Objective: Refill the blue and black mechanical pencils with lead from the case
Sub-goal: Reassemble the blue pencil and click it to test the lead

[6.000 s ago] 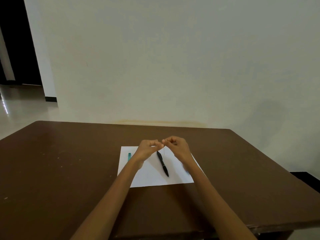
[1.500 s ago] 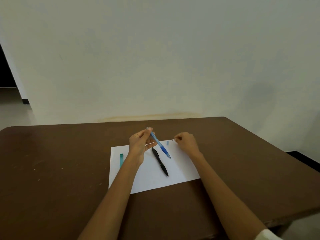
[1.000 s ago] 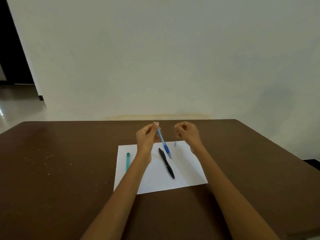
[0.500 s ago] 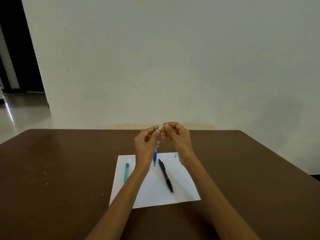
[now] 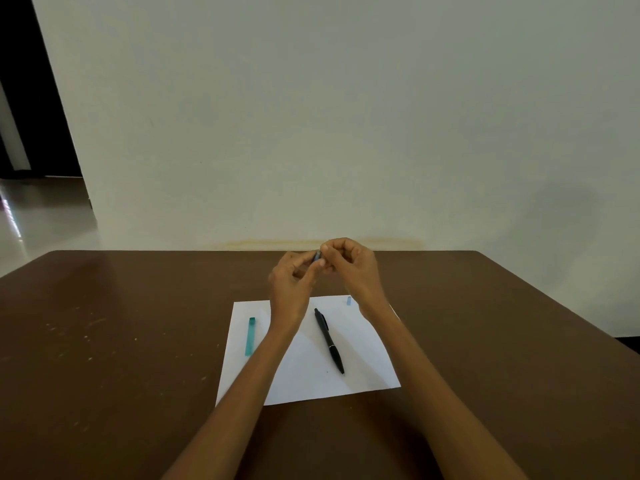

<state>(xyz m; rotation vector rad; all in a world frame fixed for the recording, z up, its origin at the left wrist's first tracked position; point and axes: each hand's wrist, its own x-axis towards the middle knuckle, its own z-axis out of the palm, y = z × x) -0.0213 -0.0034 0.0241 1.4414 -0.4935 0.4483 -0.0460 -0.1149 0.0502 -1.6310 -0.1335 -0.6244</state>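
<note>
At frame centre, left hand point(image 5: 292, 285) grips the blue pencil point(image 5: 317, 255); right hand point(image 5: 349, 263) pinches at its top end. Advice: steady the barrel and feed lead straight.

Blue pencil point(image 5: 316, 256) mostly hidden between hands point(image 5: 320, 271).

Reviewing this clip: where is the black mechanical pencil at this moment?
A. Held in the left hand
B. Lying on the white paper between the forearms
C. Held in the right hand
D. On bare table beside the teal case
B: the black mechanical pencil lies untouched on the white paper, while both hands are raised above it near the far edge.
</note>
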